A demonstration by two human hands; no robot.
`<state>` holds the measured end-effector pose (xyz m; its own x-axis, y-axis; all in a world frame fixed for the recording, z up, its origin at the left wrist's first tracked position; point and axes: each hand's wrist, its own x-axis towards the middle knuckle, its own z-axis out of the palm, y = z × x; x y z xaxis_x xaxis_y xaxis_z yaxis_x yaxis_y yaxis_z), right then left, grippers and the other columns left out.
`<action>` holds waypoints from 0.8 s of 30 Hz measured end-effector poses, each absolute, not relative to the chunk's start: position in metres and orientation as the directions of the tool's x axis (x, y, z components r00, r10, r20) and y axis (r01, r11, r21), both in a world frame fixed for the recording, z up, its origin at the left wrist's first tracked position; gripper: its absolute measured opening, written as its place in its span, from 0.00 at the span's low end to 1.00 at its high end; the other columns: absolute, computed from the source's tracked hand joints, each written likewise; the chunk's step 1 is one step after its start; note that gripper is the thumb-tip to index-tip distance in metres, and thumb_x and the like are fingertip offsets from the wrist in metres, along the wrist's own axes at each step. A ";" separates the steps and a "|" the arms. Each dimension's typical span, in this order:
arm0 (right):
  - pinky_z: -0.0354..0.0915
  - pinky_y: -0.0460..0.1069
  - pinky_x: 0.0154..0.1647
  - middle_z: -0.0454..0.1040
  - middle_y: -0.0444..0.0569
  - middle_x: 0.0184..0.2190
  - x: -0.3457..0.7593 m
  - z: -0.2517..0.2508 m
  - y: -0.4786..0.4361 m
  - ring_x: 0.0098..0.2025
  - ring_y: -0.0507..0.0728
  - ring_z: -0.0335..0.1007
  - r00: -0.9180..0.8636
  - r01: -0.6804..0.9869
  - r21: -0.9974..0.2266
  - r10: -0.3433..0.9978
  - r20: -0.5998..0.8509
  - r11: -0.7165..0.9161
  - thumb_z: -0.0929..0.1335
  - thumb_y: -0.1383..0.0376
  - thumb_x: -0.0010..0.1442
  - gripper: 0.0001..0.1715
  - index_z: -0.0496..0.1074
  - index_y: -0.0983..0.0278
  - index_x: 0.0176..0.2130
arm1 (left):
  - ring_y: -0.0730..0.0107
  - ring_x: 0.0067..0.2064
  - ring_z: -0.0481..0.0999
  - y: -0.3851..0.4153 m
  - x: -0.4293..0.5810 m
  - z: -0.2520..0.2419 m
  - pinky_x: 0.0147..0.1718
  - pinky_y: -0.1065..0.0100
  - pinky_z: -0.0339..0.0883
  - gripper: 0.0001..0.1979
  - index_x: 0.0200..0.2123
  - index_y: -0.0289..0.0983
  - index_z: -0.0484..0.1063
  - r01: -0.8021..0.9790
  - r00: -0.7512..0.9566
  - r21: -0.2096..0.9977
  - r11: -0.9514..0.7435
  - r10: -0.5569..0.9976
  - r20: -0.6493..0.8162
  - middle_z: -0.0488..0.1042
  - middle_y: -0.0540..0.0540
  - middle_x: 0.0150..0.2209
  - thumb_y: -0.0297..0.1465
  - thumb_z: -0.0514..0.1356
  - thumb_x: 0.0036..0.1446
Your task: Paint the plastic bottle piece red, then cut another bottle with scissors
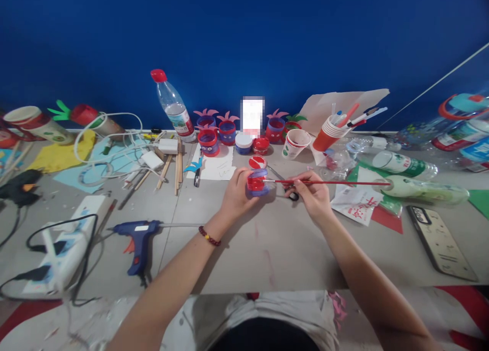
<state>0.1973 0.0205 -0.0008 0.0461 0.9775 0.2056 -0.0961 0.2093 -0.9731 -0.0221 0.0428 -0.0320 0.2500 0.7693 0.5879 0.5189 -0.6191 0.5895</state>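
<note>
Grey table [267, 254], unreadable bottle label [180, 120]

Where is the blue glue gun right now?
The blue glue gun lies on the grey table, left of the person's left forearm, beside the white power strip.

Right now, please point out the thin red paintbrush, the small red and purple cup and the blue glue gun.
thin red paintbrush [328, 182], head view, mid handle.
small red and purple cup [256, 184], head view, side wall.
blue glue gun [138, 235], head view, body.
</note>
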 end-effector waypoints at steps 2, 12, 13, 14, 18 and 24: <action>0.77 0.51 0.27 0.81 0.47 0.30 0.196 0.001 0.021 0.28 0.54 0.77 0.051 -0.088 -0.974 0.977 0.207 0.210 0.74 0.49 0.56 0.19 0.72 0.60 0.33 | 0.59 0.52 0.70 0.043 -0.022 -0.032 0.51 0.56 0.70 0.26 0.53 0.40 0.62 0.519 0.257 0.581 -0.627 0.763 0.594 0.67 0.43 0.48 0.31 0.66 0.52; 0.77 0.50 0.25 0.80 0.45 0.27 0.202 0.001 0.027 0.27 0.56 0.79 0.138 -0.091 -0.972 0.970 0.201 0.215 0.75 0.49 0.54 0.20 0.71 0.60 0.31 | 0.55 0.54 0.69 0.044 -0.026 -0.037 0.53 0.52 0.69 0.30 0.54 0.40 0.60 0.517 0.236 0.600 -0.611 0.775 0.586 0.66 0.42 0.50 0.29 0.66 0.48; 0.77 0.50 0.24 0.80 0.45 0.27 0.203 0.001 0.028 0.27 0.56 0.79 0.149 -0.094 -0.971 0.968 0.202 0.218 0.75 0.49 0.54 0.20 0.70 0.61 0.31 | 0.55 0.54 0.69 0.045 -0.026 -0.037 0.53 0.52 0.69 0.30 0.54 0.40 0.60 0.519 0.227 0.601 -0.608 0.776 0.588 0.66 0.42 0.50 0.29 0.67 0.47; 0.77 0.50 0.24 0.80 0.45 0.27 0.204 0.001 0.029 0.27 0.56 0.79 0.157 -0.097 -0.971 0.967 0.202 0.219 0.76 0.49 0.53 0.21 0.70 0.61 0.31 | 0.55 0.54 0.70 0.045 -0.026 -0.038 0.53 0.52 0.69 0.31 0.54 0.40 0.60 0.517 0.220 0.604 -0.606 0.776 0.591 0.66 0.42 0.50 0.29 0.67 0.47; 0.77 0.49 0.24 0.80 0.44 0.27 0.207 0.000 0.031 0.28 0.55 0.79 0.176 -0.128 -0.968 0.966 0.192 0.215 0.76 0.50 0.52 0.21 0.69 0.60 0.32 | 0.54 0.54 0.70 0.046 -0.027 -0.039 0.52 0.52 0.68 0.34 0.54 0.41 0.58 0.495 0.193 0.639 -0.589 0.791 0.581 0.66 0.42 0.51 0.29 0.67 0.43; 0.76 0.49 0.25 0.79 0.44 0.25 0.208 -0.002 0.030 0.30 0.57 0.80 0.175 -0.221 -0.958 0.974 0.144 0.182 0.76 0.51 0.53 0.19 0.70 0.60 0.33 | 0.54 0.52 0.69 0.045 -0.026 -0.039 0.51 0.52 0.68 0.36 0.53 0.41 0.56 0.483 0.171 0.653 -0.584 0.794 0.583 0.64 0.43 0.49 0.30 0.67 0.41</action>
<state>0.2084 0.0302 -0.0024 0.1754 0.9739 0.1443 -0.2206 0.1818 -0.9583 -0.0262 0.0448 -0.0389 0.1711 0.7940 0.5833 0.4829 -0.5837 0.6528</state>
